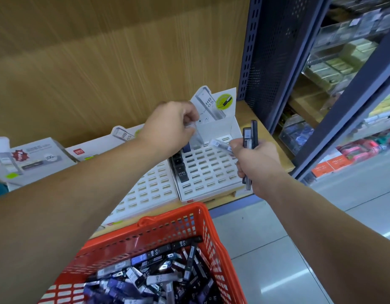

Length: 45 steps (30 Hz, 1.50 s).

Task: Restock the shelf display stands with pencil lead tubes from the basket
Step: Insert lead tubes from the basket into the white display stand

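My left hand [171,126] pinches a clear pencil lead tube [197,136] upright over the back rows of the right white display stand [208,170]. That stand has a few dark tubes [180,167] slotted along its left column. My right hand [257,163] grips a bundle of dark tubes [251,133] just right of the stand, and one clear tube [221,144] sticks out from its fingers toward the left. A second white stand [145,194] with bare slots sits to the left. The red basket [202,218] below holds several loose tubes [154,275].
The stands rest on a wooden shelf [262,128] with a wood back panel. White product boxes [34,159] lie at the far left. A dark blue perforated upright [264,53] and neighbouring stocked shelves [343,62] stand to the right, above a tiled floor [288,249].
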Each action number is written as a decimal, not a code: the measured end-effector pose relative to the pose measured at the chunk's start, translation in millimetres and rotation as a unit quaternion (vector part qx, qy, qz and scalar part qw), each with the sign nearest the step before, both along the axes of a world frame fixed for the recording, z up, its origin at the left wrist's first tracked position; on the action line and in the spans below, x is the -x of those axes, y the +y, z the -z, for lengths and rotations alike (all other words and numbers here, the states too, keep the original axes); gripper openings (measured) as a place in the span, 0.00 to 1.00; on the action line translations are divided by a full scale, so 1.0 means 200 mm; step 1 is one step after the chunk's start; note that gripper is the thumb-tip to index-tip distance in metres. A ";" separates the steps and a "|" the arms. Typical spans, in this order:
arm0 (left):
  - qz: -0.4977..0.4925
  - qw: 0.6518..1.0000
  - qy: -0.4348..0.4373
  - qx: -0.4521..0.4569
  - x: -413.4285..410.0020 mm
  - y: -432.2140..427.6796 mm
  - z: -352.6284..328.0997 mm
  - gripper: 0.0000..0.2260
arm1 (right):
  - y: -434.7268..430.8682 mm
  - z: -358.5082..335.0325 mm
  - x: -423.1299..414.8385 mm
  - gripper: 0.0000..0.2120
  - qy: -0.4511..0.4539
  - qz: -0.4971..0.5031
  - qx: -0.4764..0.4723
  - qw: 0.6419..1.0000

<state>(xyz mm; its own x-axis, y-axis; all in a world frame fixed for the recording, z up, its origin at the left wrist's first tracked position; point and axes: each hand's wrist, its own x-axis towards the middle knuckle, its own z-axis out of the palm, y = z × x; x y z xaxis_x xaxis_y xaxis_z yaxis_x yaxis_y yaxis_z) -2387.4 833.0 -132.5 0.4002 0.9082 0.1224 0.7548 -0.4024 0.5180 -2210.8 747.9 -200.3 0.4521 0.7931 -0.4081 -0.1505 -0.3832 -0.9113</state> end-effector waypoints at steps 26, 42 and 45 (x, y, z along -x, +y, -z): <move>0.003 0.999 -0.013 -0.046 0.06 -0.02 0.10 0.04 | -0.01 0.00 -0.06 0.04 0.010 -0.018 -0.025 0.999; 0.053 0.986 0.083 -0.137 0.00 0.02 0.13 0.07 | 0.00 -0.11 -0.07 0.10 0.152 -0.085 -0.051 0.983; 0.043 0.985 0.104 -0.130 0.00 0.03 0.12 0.07 | -0.01 -0.12 -0.08 0.09 0.160 -0.087 -0.054 0.982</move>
<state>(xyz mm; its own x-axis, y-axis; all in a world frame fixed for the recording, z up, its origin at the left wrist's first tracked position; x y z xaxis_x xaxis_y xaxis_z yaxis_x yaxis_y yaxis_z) -2388.1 838.7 -157.4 0.5149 0.8187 0.2542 0.7912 -0.5680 0.2268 -2195.7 746.0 -176.2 0.1676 0.8933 -0.4171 -0.3763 -0.3331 -0.8646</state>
